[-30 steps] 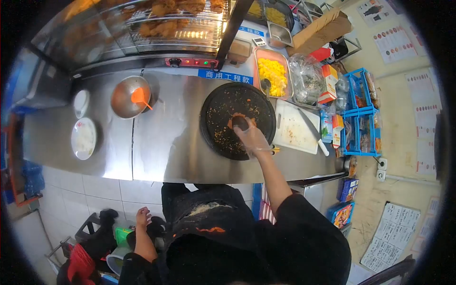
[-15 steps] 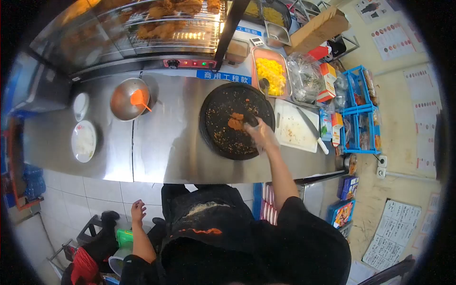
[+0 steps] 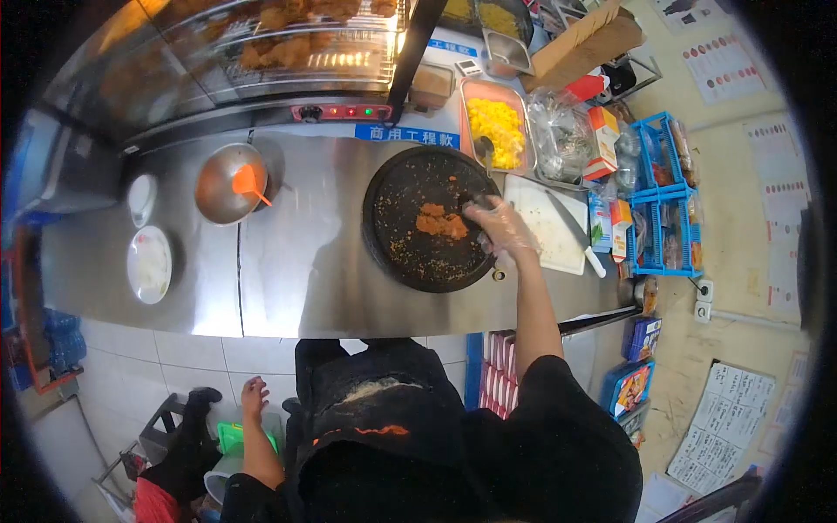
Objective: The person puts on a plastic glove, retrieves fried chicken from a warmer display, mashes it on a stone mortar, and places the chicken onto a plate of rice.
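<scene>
From where I stood, the rust-brown, crumbly food (image 3: 442, 223) was already partly broken up, its coarse pieces clumped together on the round, black, rimmed slab (image 3: 397, 248). The clear-gloved right hand (image 3: 501, 227) curled just beside it, its grip unclear; the bare left hand (image 3: 254, 397) hung well apart, fingers loosely spread.

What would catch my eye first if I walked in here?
Probably the round black dish on the metal counter, with reddish-brown mash near its middle and the gloved right hand over its right side. Next, perhaps, the bright yellow pieces in the tray just beyond it, and the lit glass case of brown food at the upper left.
</scene>
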{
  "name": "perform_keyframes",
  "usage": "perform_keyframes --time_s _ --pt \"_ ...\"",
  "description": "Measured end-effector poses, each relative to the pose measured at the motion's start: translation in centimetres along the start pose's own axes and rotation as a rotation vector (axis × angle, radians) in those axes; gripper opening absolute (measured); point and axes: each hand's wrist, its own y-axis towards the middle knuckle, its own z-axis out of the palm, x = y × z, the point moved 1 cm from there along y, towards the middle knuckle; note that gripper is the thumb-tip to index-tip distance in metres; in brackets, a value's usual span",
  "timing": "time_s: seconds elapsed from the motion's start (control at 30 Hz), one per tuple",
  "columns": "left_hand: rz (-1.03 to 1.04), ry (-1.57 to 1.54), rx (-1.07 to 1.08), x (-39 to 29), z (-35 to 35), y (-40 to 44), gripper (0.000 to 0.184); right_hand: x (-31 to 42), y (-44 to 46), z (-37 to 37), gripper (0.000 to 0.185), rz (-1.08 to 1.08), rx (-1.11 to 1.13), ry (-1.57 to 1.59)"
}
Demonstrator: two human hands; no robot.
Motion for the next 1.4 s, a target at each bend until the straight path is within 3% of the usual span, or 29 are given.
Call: perform_keyframes --time_s 0.07,0.1,0.2,0.4,0.43,0.53,0.6,0.67,0.7,0.83,0.9,0.93,1.07,1.17,1.27,1.33,1.4 --pt "0.014 -0.019 0.004 -0.5 -0.3 0.0 0.037 -1.8 2.1 0.5 0.083 -0.026 0.084 0.027" --pt "0.019 -0.012 0.008 -0.8 -0.3 0.5 0.037 -5.0 5.4 2.1 0.082 -0.101 -0.032 -0.049" --pt "0.027 0.009 0.007 -2.3 -0.4 0.8 0.038 -4.3 5.0 3.9 0.082 -0.157 -0.219 -0.292" --pt "0.063 -0.022 0.022 -3.5 0.8 0.6 0.040 0.9 1.5 0.7 0.080 -0.074 -0.021 -0.077" --pt "0.087 -0.037 0.035 -3.3 0.5 0.5 0.040 2.2 0.6 0.6 0.081 -0.159 -0.032 -0.057" --pt "0.032 0.054 0.049 -2.7 0.9 0.2 0.038 3.9 1.3 2.5 0.085 -0.110 0.010 -0.137" --pt "-0.007 0.041 0.048 -1.7 0.4 0.6 0.037 -1.3 7.0 5.8 0.089 -0.167 -0.054 -0.272" --pt "-0.044 0.009 0.046 -1.4 0.4 0.1 0.037 -2.0 8.4 5.3 0.092 -0.134 0.034 -0.032" --pt "-0.029 -0.001 0.030 -1.6 0.5 -0.3 0.037 0.2 6.8 4.5 0.097 -0.040 0.138 -0.143" --pt "-0.033 -0.026 0.014 -1.8 1.0 0.5 0.037 2.4 6.6 2.9 0.099 -0.248 0.100 -0.201" --pt "-0.019 -0.040 0.001 -1.4 1.2 -0.3 0.037 6.7 1.7 2.1 0.095 -0.099 0.179 -0.175" --pt "0.024 -0.049 -0.004 -1.9 1.2 -0.4 0.037 4.5 4.0 3.8 0.095 -0.095 0.184 -0.174" --pt "-0.026 0.004 0.012 -1.4 1.2 -1.3 0.038 -3.1 11.4 8.4 0.083 -0.423 -0.156 -0.406" --pt "-0.033 -0.025 -0.005 -1.0 1.2 -1.6 0.037 -0.4 8.3 5.8 0.085 -0.228 0.110 -0.195" --pt "-0.014 -0.064 -0.018 -0.7 1.1 -1.6 0.035 3.5 4.4 3.3 0.082 -0.292 -0.020 -0.267" --pt "-0.005 -0.064 -0.031 0.1 0.8 -1.5 0.034 5.4 1.6 2.9 0.078 -0.177 0.112 -0.057" --pt "-0.018 -0.043 -0.019 0.7 0.7 -1.6 0.035 -0.6 7.3 6.2 0.073 -0.201 0.015 -0.203"
